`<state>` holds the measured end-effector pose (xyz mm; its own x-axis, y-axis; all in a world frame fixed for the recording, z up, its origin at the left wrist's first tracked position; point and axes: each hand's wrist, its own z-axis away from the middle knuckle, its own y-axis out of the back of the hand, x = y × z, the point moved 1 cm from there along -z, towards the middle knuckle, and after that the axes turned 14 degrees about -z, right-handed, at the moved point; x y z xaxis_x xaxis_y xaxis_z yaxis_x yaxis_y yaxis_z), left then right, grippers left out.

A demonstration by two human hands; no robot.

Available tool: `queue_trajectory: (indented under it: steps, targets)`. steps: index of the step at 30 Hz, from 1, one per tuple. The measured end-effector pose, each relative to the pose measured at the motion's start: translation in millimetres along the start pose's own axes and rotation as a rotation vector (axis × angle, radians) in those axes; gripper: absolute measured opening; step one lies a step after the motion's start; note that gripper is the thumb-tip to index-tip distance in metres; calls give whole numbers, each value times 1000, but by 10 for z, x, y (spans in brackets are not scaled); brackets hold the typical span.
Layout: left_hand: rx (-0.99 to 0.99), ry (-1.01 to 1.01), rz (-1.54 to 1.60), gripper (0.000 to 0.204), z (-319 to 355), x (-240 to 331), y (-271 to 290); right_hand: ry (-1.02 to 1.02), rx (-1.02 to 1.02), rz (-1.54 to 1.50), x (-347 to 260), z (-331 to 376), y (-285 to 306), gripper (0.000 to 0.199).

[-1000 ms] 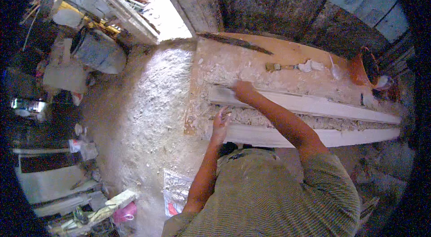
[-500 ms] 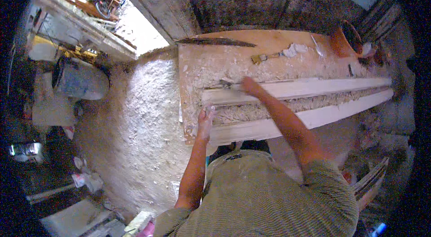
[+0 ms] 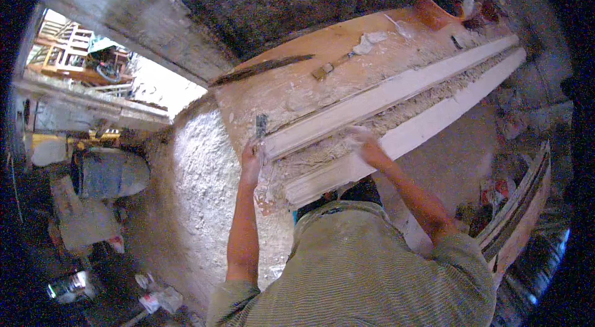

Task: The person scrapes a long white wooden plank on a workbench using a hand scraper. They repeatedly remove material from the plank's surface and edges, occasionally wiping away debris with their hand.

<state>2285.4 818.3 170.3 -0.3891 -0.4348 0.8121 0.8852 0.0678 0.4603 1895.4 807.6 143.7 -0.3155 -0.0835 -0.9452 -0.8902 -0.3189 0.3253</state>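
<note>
My left hand [image 3: 250, 155] is closed at the near-left end of the far white plaster moulding [image 3: 372, 95]. From its fingers a small scraper with a grey blade [image 3: 261, 124] sticks up. My right hand [image 3: 370, 148] is over the rough plaster strip [image 3: 328, 148] between that moulding and the near white moulding [image 3: 427, 130]. Motion smears its fingers, so whatever they hold, if anything, does not show. Both mouldings lie lengthwise on a plaster-spattered wooden table [image 3: 279, 93].
Farther back on the table lie a brush [image 3: 323, 71] and a dark strip of wood [image 3: 266, 69]. An orange bucket [image 3: 434, 11] stands at the far right. A dark barrel [image 3: 114, 172] is on the left, near a bright doorway [image 3: 158, 85]. Long boards [image 3: 517, 203] lean at the right.
The view has turned, tilting the table. My right hand has moved from the far moulding back to the strip between the mouldings. The scraper now shows at my left hand.
</note>
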Motion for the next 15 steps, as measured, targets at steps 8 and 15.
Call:
queue_trajectory:
  steps: [8, 15]
  targets:
    - [-470, -225, -450, 39, -671, 138, -322, -498, 973, -434, 152, 1373, 1373, 29]
    - [-370, -643, -668, 37, -1261, 983, -2295, -563, 868, -496, 163, 1565, 1129, 27]
